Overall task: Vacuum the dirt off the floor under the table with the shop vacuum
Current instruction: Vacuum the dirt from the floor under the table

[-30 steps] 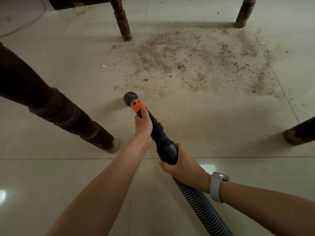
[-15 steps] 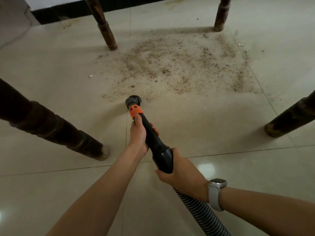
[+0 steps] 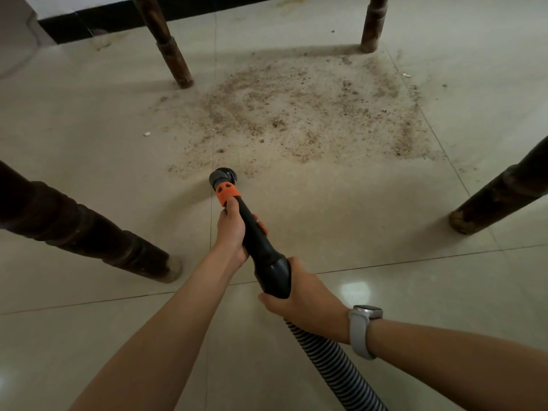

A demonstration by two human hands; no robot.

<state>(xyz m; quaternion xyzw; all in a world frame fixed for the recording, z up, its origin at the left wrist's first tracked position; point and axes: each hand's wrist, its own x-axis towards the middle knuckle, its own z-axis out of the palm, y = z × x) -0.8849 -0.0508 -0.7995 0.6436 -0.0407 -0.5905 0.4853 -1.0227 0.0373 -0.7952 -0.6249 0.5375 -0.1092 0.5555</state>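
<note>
Gripping the fat black cuff of the vacuum wand from the near end, the right hand has its fingers wrapped round the underside and thumb side — closed tight on it, a pale watch on that wrist. Out of the cuff, back toward the viewer, runs the ribbed hose, trailing off the bottom edge to the right. Further up the wand, the left hand is curled round the slim black tube, fingertips showing on the far side, its top knuckle right against the orange collar. Both hands firmly on, then, one behind the other.

Long axis of the wand: it runs from lower right up to upper left, pointing away from the person and tipped down toward the floor. At its tip the round brush nozzle sits at the near edge of the dirt patch — whether the bristles touch the tile is hard to tell. It lies just right of a tile seam.

Beyond the nozzle, brown crumbs and grit spread broadly over the pale tiles, thickest in the middle, thinner streaks on the right side. A small white fleck lies off to the left of it.

Framing all this, four dark turned legs of the worktop: near left leg, near right leg, far left leg, far right leg.
</note>
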